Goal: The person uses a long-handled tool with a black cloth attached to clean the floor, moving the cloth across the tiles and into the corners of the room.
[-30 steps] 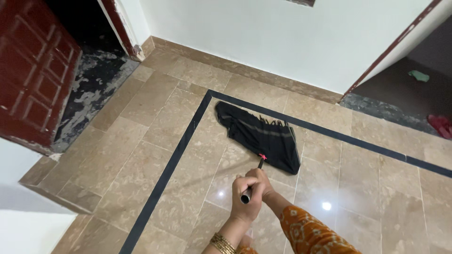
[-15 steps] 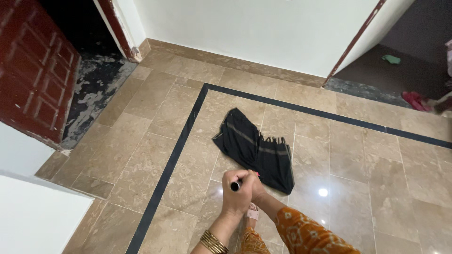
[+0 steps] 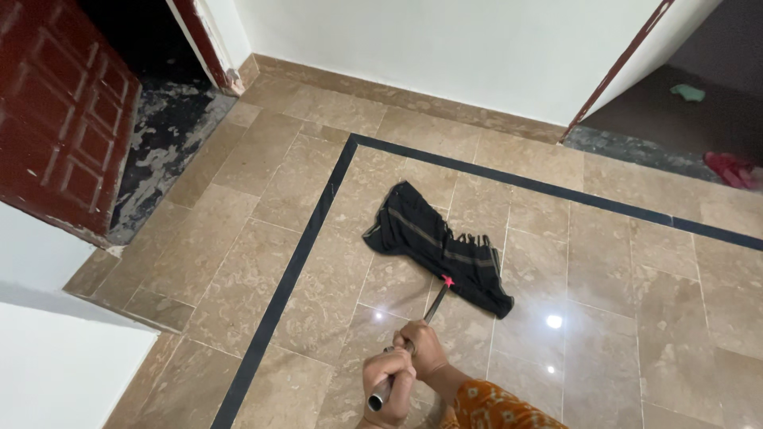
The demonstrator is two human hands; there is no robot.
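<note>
Both of our hands sit at the bottom centre of the frame, wrapped one behind the other around a thin metal mop pole (image 3: pixel 405 345). Our left hand (image 3: pixel 388 376) is nearer the camera, fingers curled tight around the pole's open upper end. Our right hand (image 3: pixel 423 349) grips just ahead of it, also closed on the pole, with an orange patterned sleeve (image 3: pixel 493 405) trailing off the bottom edge.

From our hands the pole slants up and to the right, ending at a small red fitting (image 3: pixel 448 280). That fitting meets a black mop cloth with thin pale stripes and a fringed edge (image 3: pixel 437 246), which lies crumpled and partly spread flat on the floor at the centre of the frame, well beyond our hands.

Beneath the cloth is a glossy beige stone-tile floor (image 3: pixel 620 270), crossed by a dark inlaid border strip (image 3: pixel 294 266) that turns a corner just above and left of the cloth.

At the upper left stands an open dark red panelled door (image 3: pixel 56 119). A white wall (image 3: pixel 445 40) fills the top centre. In the upper right, a dim doorway shows a pink slipper (image 3: pixel 731 169) and a small green object (image 3: pixel 687 92) on its floor.
</note>
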